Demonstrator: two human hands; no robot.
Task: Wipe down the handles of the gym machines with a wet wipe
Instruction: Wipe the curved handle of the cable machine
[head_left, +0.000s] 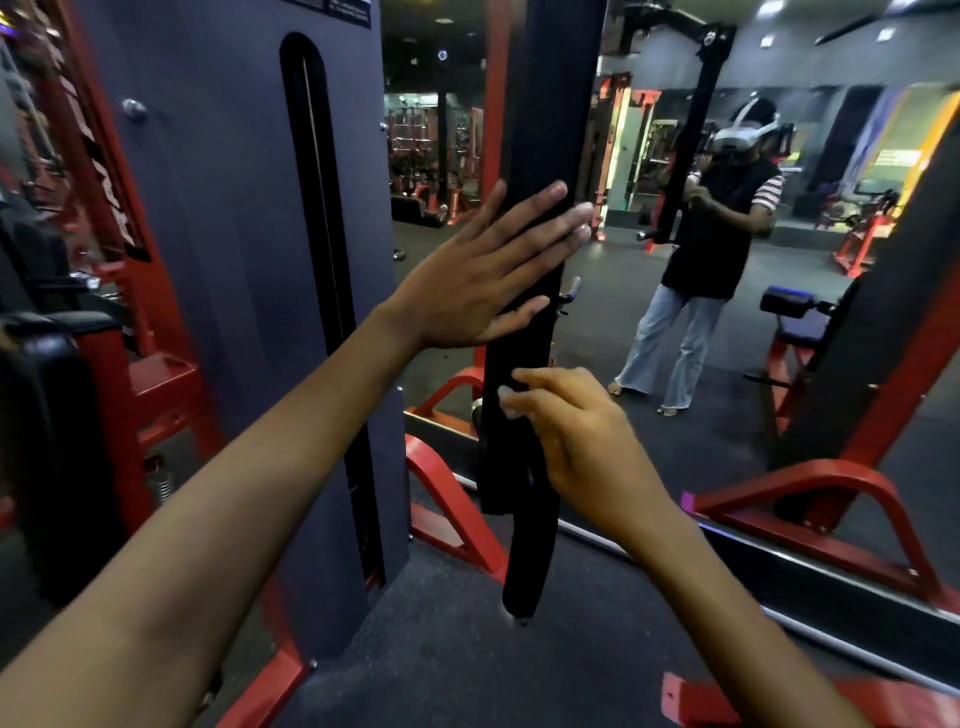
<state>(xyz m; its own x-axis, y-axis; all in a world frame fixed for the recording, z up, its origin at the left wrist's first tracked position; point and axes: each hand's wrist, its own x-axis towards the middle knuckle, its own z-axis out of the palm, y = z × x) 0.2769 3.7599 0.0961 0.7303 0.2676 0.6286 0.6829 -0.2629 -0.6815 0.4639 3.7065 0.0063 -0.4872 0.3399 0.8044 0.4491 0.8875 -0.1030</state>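
A long black padded handle bar hangs upright in the middle of the view, its lower end near the floor. My left hand lies flat against the bar's upper part, fingers spread. Lower down, my right hand is closed on a small crumpled white wet wipe and presses it against the bar's right side. Only a bit of the wipe shows past my fingers.
A grey weight-stack cover with a dark slot stands at the left on a red frame. A wall mirror ahead reflects a person and more red machines. Dark rubber floor lies below.
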